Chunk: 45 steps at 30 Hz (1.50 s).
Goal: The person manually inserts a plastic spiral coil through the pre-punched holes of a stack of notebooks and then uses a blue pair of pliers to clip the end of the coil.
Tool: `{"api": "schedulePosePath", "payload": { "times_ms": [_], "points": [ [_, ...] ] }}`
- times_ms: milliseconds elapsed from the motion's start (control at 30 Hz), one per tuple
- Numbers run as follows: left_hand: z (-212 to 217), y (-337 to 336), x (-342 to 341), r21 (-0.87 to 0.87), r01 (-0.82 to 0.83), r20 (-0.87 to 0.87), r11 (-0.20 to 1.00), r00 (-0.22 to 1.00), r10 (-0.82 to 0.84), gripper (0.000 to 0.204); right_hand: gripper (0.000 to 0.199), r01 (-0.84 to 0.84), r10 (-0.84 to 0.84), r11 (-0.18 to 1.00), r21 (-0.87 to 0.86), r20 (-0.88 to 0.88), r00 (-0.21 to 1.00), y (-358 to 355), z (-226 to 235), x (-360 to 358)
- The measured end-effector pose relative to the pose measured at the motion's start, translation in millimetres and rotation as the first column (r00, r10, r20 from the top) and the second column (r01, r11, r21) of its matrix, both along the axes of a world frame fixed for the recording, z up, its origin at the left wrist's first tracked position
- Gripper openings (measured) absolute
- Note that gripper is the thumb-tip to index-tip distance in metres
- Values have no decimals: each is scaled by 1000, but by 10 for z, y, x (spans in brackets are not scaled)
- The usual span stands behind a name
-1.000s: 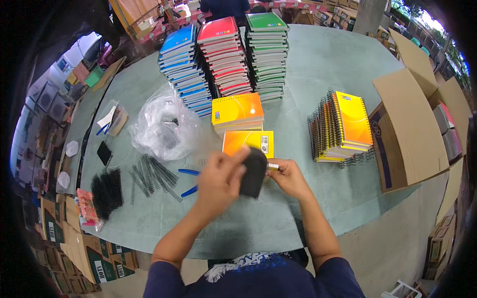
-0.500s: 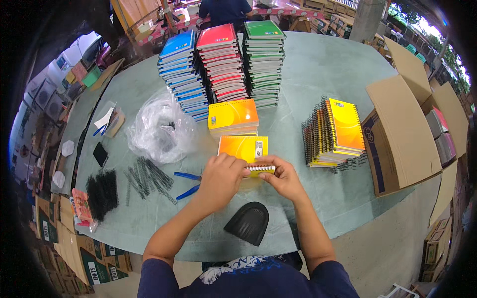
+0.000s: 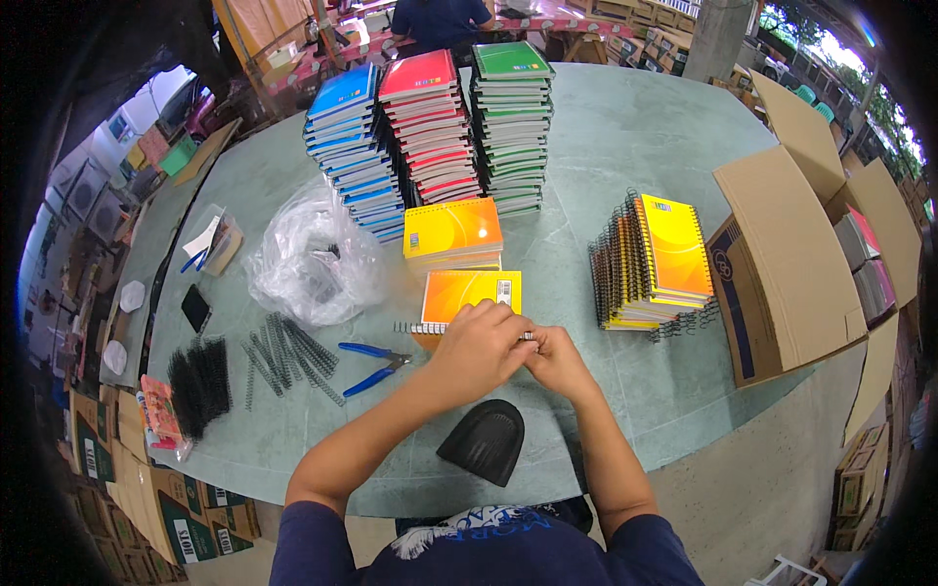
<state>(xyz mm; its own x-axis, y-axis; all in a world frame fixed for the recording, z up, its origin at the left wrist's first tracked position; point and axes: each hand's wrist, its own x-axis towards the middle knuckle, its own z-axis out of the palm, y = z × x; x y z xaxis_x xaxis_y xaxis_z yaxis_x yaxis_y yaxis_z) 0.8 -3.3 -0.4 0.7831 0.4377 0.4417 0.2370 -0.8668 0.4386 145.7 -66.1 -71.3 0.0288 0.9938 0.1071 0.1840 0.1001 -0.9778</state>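
My left hand and my right hand meet over the near edge of an orange notebook lying flat on the green table. Both pinch its black wire spiral, which sticks out to the left of my left hand. A black curved pad lies on the table just below my wrists, apart from both hands. Blue-handled pliers rest to the left of my left forearm.
Three tall stacks of notebooks, blue, red and green, stand at the back. An orange pile and a leaning bound pile lie nearer. Loose black spirals, a plastic bag and an open carton surround them.
One second ago my left hand held the black pad up over the notebook. The pad now lies on the table near me, and both hands have closed on the notebook's spiral.
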Motion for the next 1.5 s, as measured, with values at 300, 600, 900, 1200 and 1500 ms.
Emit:
{"api": "schedulePosePath", "payload": {
  "times_ms": [300, 600, 900, 1200, 1500],
  "points": [
    [-12, 37, -21, -108, 70, -7, 992, 997, -71, 25, 16, 48, -48, 999, -5, 52, 997, -12, -88, -20],
    [-48, 10, -22, -97, 84, 55, 992, 995, -79, 19, 19, 36, -34, 999, -14, 129, 991, -26, -37, -27],
    [197, -105, -220, -18, -95, -61, 995, 994, 94, 27, 33, 2, -28, 996, 92, 281, 959, -177, 444, -167],
    [328, 137, -688, 48, -330, 234, 943, 921, 310, 36, 42, 266, -728, 684, 679, 615, 303, -549, 1467, 1190],
    [-344, 425, -765, 118, -257, -34, 959, 964, 263, 26, 46, 88, -651, 759, 645, 751, 109, -515, 1112, 871]
  ]
}}
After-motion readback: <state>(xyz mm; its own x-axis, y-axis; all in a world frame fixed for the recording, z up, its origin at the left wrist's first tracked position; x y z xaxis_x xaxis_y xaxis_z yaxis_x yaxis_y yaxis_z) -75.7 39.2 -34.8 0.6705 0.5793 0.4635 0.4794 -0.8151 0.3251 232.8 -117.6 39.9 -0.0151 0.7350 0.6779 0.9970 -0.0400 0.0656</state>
